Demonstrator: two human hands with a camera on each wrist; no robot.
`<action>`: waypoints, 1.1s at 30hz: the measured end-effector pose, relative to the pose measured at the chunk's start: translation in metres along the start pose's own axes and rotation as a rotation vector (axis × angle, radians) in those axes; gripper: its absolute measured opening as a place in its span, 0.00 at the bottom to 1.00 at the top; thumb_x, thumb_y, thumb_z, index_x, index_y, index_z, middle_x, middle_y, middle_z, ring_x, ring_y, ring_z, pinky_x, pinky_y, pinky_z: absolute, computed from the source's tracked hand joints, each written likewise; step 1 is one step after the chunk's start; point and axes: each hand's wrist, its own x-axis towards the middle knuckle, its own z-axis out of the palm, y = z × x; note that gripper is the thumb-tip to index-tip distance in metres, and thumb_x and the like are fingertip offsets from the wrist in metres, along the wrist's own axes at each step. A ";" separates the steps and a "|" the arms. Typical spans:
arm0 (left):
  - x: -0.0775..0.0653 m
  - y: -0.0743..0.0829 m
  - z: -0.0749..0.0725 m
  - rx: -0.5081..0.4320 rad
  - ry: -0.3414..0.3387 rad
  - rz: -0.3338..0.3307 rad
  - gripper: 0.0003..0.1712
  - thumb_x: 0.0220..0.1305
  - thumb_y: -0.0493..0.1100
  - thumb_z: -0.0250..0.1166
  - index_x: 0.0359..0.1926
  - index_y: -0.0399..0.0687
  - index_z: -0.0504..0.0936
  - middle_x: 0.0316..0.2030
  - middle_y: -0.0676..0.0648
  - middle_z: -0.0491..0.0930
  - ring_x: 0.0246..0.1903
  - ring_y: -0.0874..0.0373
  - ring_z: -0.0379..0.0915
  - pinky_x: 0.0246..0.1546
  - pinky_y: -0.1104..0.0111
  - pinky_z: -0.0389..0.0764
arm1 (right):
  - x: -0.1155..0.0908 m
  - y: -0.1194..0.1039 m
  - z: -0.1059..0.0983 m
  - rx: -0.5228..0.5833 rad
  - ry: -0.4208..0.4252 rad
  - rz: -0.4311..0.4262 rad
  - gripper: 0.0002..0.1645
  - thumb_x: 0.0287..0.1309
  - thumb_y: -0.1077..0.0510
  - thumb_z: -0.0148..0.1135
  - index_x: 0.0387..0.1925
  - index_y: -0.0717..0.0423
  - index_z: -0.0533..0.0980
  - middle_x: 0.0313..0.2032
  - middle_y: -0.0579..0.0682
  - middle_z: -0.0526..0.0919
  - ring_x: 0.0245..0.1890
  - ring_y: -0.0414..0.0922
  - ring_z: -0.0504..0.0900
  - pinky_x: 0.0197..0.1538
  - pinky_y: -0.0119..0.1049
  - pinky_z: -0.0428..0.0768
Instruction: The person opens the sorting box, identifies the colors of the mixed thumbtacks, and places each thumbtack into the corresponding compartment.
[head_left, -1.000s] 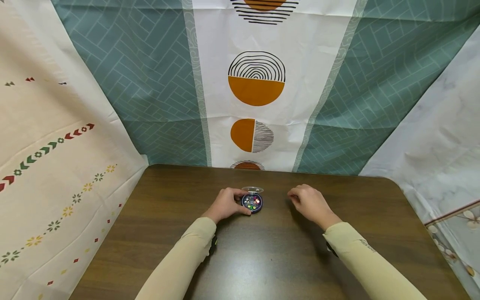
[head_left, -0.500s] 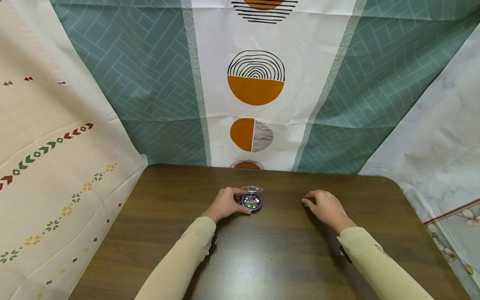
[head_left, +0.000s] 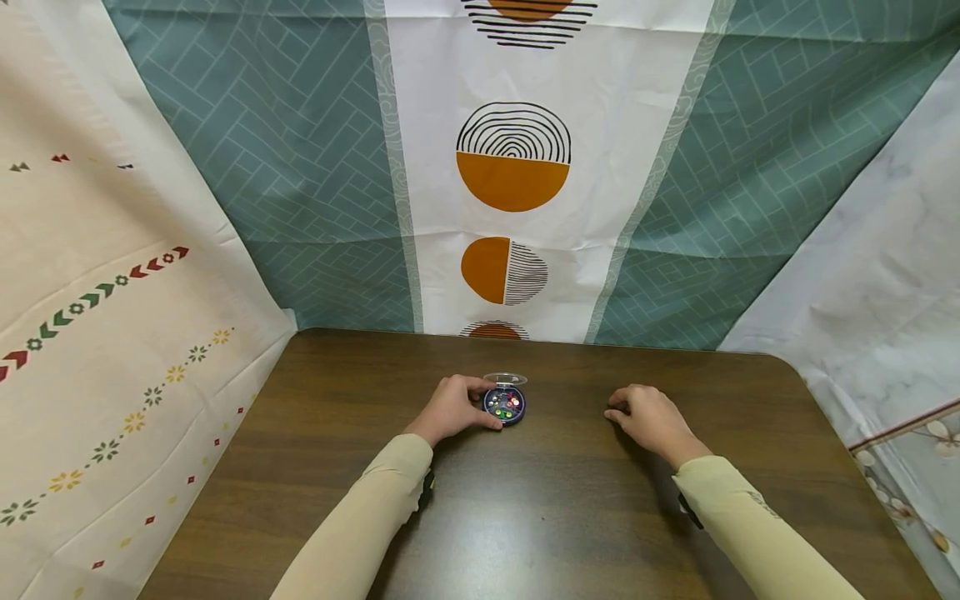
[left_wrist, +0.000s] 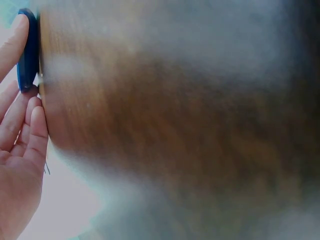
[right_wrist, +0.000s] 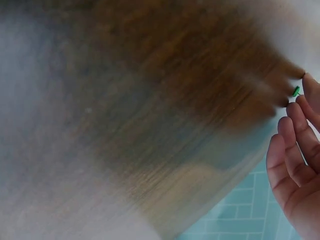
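Observation:
A small round blue case [head_left: 504, 405] with its clear lid [head_left: 506, 379] raised sits on the table, with several bright-coloured thumbtacks inside. My left hand [head_left: 455, 405] holds its left side between thumb and fingers. The blue side of the case [left_wrist: 28, 52] also shows between thumb and fingers in the left wrist view. Off to the right, my right hand [head_left: 649, 421] is low over the table, thumb and forefinger slightly parted. Right at those fingertips is a green thumbtack [right_wrist: 296, 91], with its thin pin showing; the other fingers are loosely bent.
The brown wooden table [head_left: 540, 517] reaches back to a hanging teal and white cloth [head_left: 510, 225]. A patterned cream cloth [head_left: 112, 350] hangs on the left, and a pale marbled cloth [head_left: 870, 275] on the right.
My right hand has moved right, away from the case, and come down by the table; its thumb and forefinger have parted. My left hand and the case have stayed still.

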 end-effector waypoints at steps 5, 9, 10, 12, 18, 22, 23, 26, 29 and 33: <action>0.000 0.000 0.000 0.003 -0.007 -0.003 0.38 0.32 0.60 0.77 0.51 0.59 0.80 0.43 0.61 0.77 0.37 0.62 0.69 0.38 0.71 0.72 | 0.000 0.001 0.002 -0.002 0.006 -0.013 0.04 0.52 0.53 0.66 0.31 0.46 0.81 0.30 0.39 0.78 0.30 0.37 0.76 0.36 0.39 0.75; 0.000 0.000 0.000 0.006 -0.012 -0.007 0.38 0.32 0.60 0.77 0.51 0.59 0.80 0.43 0.61 0.77 0.37 0.62 0.69 0.38 0.71 0.72 | 0.000 0.001 0.002 -0.009 0.016 -0.031 0.04 0.53 0.54 0.66 0.30 0.48 0.81 0.29 0.38 0.78 0.29 0.38 0.76 0.36 0.39 0.75; 0.000 0.000 0.000 0.007 -0.012 -0.006 0.38 0.32 0.60 0.77 0.51 0.59 0.80 0.43 0.61 0.77 0.37 0.62 0.70 0.39 0.71 0.72 | 0.000 0.001 0.002 -0.010 0.019 -0.034 0.04 0.53 0.54 0.66 0.30 0.49 0.81 0.29 0.38 0.78 0.29 0.38 0.76 0.36 0.40 0.75; -0.001 0.001 -0.001 0.007 -0.013 -0.001 0.38 0.33 0.60 0.77 0.51 0.59 0.80 0.43 0.61 0.77 0.38 0.62 0.70 0.39 0.71 0.72 | -0.001 0.000 0.002 -0.011 0.021 -0.040 0.04 0.53 0.55 0.66 0.30 0.50 0.81 0.29 0.38 0.79 0.30 0.39 0.77 0.37 0.41 0.75; -0.001 0.001 -0.001 0.005 -0.012 -0.003 0.38 0.33 0.60 0.77 0.51 0.58 0.80 0.43 0.61 0.77 0.38 0.61 0.69 0.38 0.71 0.72 | -0.001 -0.002 0.002 -0.005 0.027 -0.048 0.03 0.53 0.57 0.65 0.30 0.51 0.81 0.30 0.39 0.79 0.32 0.41 0.78 0.38 0.42 0.76; 0.000 0.001 -0.001 0.008 -0.010 -0.008 0.38 0.33 0.60 0.77 0.51 0.58 0.80 0.43 0.61 0.77 0.38 0.61 0.69 0.38 0.71 0.72 | 0.000 -0.003 0.001 0.001 0.027 -0.049 0.03 0.53 0.57 0.65 0.31 0.52 0.82 0.30 0.40 0.80 0.32 0.42 0.79 0.38 0.42 0.76; 0.000 0.001 -0.001 0.008 -0.011 -0.010 0.38 0.33 0.60 0.77 0.51 0.58 0.80 0.43 0.61 0.77 0.38 0.61 0.69 0.38 0.70 0.72 | 0.000 -0.003 0.001 -0.002 0.027 -0.046 0.03 0.53 0.57 0.65 0.31 0.51 0.82 0.30 0.40 0.80 0.32 0.41 0.78 0.38 0.42 0.76; 0.000 0.001 -0.001 0.011 -0.011 -0.015 0.38 0.33 0.61 0.77 0.51 0.59 0.80 0.43 0.61 0.77 0.38 0.61 0.69 0.38 0.70 0.72 | 0.000 -0.003 0.002 -0.008 0.027 -0.041 0.03 0.53 0.57 0.64 0.31 0.50 0.82 0.30 0.40 0.80 0.31 0.41 0.78 0.38 0.42 0.75; 0.000 0.001 -0.001 0.013 -0.012 -0.022 0.38 0.33 0.61 0.76 0.51 0.60 0.80 0.44 0.61 0.77 0.38 0.62 0.69 0.39 0.71 0.72 | 0.001 -0.003 0.002 -0.013 0.027 -0.033 0.03 0.53 0.56 0.64 0.31 0.49 0.81 0.30 0.40 0.80 0.30 0.39 0.77 0.37 0.41 0.75; 0.000 0.001 -0.001 0.012 -0.009 -0.022 0.38 0.32 0.61 0.77 0.51 0.60 0.80 0.43 0.61 0.77 0.38 0.61 0.69 0.39 0.71 0.72 | 0.002 -0.004 0.002 -0.005 0.025 -0.031 0.03 0.53 0.56 0.63 0.31 0.49 0.81 0.29 0.40 0.79 0.29 0.38 0.76 0.36 0.40 0.75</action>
